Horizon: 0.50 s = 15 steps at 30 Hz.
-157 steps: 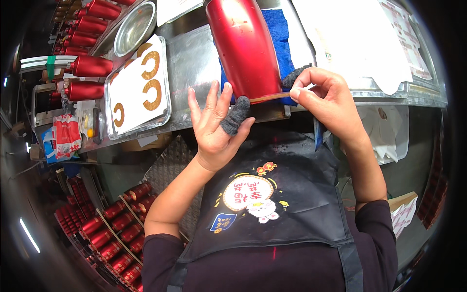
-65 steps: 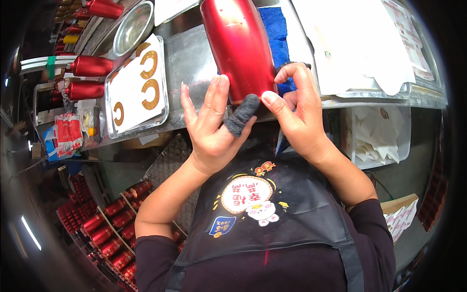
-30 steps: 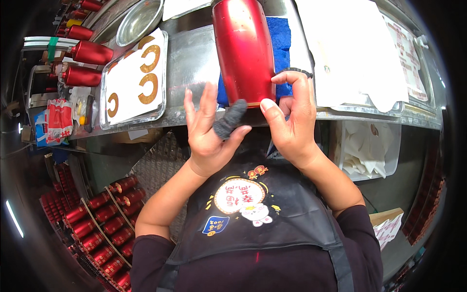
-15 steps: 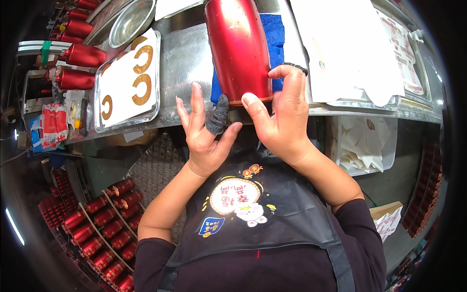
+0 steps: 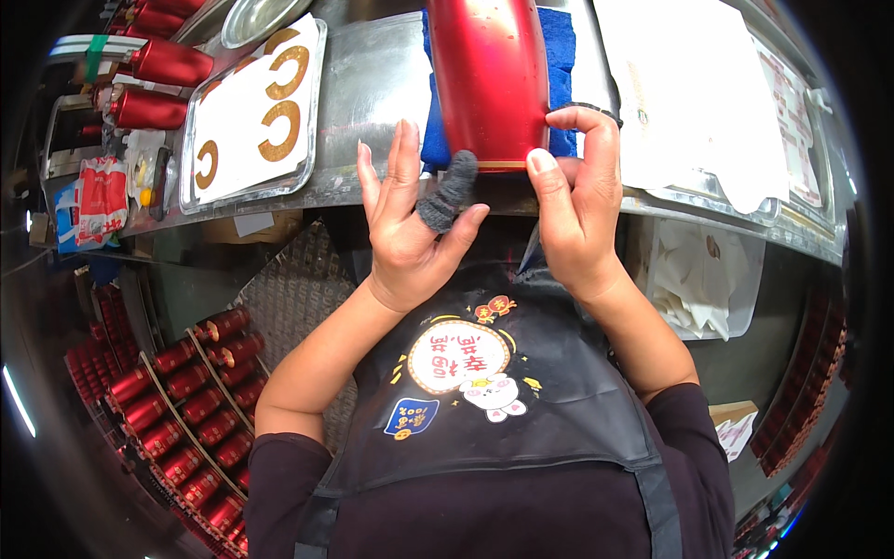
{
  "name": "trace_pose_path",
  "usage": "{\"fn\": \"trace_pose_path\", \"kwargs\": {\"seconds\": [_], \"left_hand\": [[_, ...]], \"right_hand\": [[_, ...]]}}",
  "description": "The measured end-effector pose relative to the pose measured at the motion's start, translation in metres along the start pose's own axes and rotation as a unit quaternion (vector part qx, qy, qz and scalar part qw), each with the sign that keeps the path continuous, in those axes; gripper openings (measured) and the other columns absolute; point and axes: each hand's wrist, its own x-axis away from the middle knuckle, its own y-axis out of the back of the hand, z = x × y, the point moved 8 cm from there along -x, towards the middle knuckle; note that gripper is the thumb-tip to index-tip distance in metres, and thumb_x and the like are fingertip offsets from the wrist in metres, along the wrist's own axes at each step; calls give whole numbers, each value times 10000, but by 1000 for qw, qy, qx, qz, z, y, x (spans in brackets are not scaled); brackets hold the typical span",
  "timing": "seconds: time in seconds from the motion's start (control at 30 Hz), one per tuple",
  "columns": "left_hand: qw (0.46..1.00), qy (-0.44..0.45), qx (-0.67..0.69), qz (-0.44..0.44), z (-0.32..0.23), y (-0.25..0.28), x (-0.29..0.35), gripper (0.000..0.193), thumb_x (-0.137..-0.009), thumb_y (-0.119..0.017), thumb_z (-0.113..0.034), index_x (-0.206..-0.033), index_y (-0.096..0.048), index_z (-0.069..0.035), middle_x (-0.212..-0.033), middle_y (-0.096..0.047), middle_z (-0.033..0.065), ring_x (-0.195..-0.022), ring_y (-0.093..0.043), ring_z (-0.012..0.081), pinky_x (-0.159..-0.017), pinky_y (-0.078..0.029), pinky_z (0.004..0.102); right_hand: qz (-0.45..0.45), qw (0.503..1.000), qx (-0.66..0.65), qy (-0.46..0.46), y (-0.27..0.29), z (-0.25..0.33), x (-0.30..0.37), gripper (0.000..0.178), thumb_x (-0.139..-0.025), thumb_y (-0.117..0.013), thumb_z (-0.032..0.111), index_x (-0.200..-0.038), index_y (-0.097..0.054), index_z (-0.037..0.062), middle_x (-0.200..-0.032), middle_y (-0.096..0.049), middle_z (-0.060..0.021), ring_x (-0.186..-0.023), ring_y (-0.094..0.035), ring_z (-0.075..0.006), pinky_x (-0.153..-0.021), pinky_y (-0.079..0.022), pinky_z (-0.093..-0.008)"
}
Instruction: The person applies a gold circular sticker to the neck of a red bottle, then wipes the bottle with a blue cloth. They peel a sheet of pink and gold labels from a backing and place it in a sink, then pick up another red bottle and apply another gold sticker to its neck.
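A large glossy red bottle (image 5: pixel 494 79) lies on a blue cloth (image 5: pixel 562 56) at the bench's front edge, its base toward me and its far end cut off by the picture's top. My right hand (image 5: pixel 582 205) pinches its base at the right corner, thumb on the near rim and bent index finger on the side. My left hand (image 5: pixel 410 224) is open, fingers spread. A grey knitted finger cover (image 5: pixel 449 191) on its index finger rests against the base's left corner.
Left of the bottle, a clear tray (image 5: pixel 312 154) holds white sheets with gold C-shaped stickers (image 5: pixel 279 130). White sheets (image 5: pixel 689 102) lie on the right. Below the bench are a bin of white paper scraps (image 5: pixel 694 279) and racks of red bottles (image 5: pixel 200 405). More red bottles (image 5: pixel 149 109) lie far left.
My right thumb has slid from the middle of the base to its right corner. The covered left finger has come in onto the base's left corner. The whole view has shifted slightly.
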Motion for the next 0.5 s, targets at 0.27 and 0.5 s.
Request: {"fn": "trace_pose_path", "kwargs": {"seconds": [0.27, 0.5], "left_hand": [[995, -54, -85, -4, -33, -2, -22, 421, -734, -812, -183, -1150, -758, -157, -1504, -398, 325, -1361, -458, 453, -1106, -185, 678], [996, -41, -67, 36, -46, -11, -29, 198, -641, -764, -178, -814, -733, -85, -1502, -441, 267, -1396, -382, 510, -1065, -129, 781]], "right_hand": [[8, 986, -157, -55, 4, -17, 3, 263, -941, -535, 34, -1196, -547, -26, -1120, -531, -114, -829, -569, -134, -721, -484, -267], [0, 997, -70, -27, 28, 0, 8, 291, -921, -507, -58, -1202, -576, -24, -1107, -576, -84, -709, -540, -79, -625, -450, -228]]}}
